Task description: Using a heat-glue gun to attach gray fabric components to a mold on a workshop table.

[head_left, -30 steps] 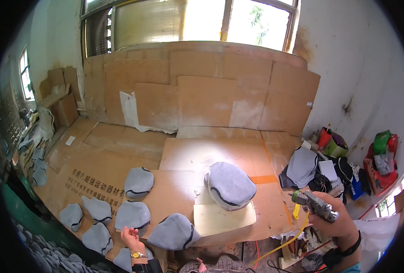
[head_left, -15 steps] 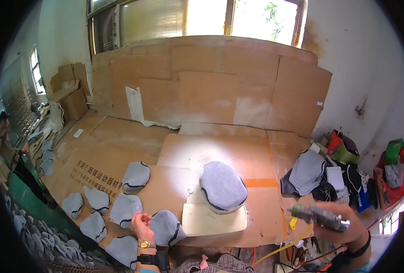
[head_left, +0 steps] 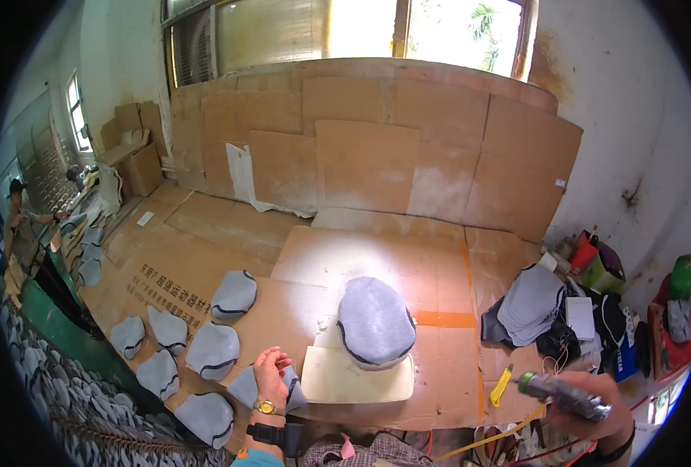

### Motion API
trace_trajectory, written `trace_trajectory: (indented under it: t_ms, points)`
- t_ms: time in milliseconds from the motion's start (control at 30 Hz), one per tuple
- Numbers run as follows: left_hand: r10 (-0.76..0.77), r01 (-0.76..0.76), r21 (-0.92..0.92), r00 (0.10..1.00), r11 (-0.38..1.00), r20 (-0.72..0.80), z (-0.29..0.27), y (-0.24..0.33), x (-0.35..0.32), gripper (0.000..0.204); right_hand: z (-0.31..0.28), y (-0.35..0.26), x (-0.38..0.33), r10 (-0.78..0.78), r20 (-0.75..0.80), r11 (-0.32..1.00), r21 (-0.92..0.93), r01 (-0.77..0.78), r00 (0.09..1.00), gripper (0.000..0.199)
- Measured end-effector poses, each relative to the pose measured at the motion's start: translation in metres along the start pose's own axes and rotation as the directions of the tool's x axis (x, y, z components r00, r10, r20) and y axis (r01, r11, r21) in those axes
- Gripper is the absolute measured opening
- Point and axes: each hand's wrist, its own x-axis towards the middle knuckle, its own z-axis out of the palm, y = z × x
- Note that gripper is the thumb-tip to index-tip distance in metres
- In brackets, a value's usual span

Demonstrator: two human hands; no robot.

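Note:
My left hand [head_left: 271, 378], palm turned up and fingers loosely apart, holds nothing. It hovers over a grey fabric piece with black edging [head_left: 244, 387], hiding its middle. Several similar curved grey pieces [head_left: 213, 352] lie to its left. A thicker, rounded grey piece [head_left: 375, 321], also black-edged, sits on a cream sheet [head_left: 345, 380] in front of me, under a bright patch of light. At the right, my right hand [head_left: 606, 389] is wrapped around a metal spray gun [head_left: 567, 397] with a green ring at its tip, pointing left. Its trigger is hidden.
Cardboard [head_left: 439, 373] covers the table and the back wall. A yellow cutter [head_left: 501, 386] lies near the spray gun. Stacked grey pieces [head_left: 529, 307] and clutter fill the right end. Many grey pieces [head_left: 65, 389] are heaped lower left. A person [head_left: 25, 233] works far left.
My left hand has moved right, across the grey piece. My right hand has lowered slightly with the spray gun, uncovering more of the yellow cutter. The view has shifted a little.

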Motion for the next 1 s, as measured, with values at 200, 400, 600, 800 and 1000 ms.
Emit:
trace_trajectory:
  t_ms: [200,400,600,800,1000]
  points:
    - [-0.022,0.022,0.022,1.0,1.0,-0.02,0.007,-0.001,-0.006,0.013,-0.008,-0.003,-0.015,0.076,0.057,0.981,0.176,-0.085,0.996,0.044]
    - [-0.043,0.042,0.052,0.999,0.998,0.021,0.016,-0.014,-0.007,0.016,0.008,0.007,-0.011,-0.466,-0.114,0.848,-0.341,0.406,0.877,0.039]
    - [-0.042,0.035,0.104,0.997,0.994,0.063,0.022,-0.021,-0.011,0.014,-0.004,0.017,-0.035,-0.17,-0.092,0.977,-0.149,0.155,0.981,0.041]
    - [-0.089,0.078,0.119,0.992,0.99,0.09,0.043,-0.032,-0.015,0.012,-0.01,0.021,-0.056,-0.324,-0.052,0.913,-0.277,0.298,0.945,0.042]
    - [-0.132,0.102,0.219,0.983,0.97,0.127,0.049,-0.046,-0.017,0.013,-0.004,0.039,-0.052,-0.107,-0.141,0.994,-0.051,0.101,0.984,0.046]
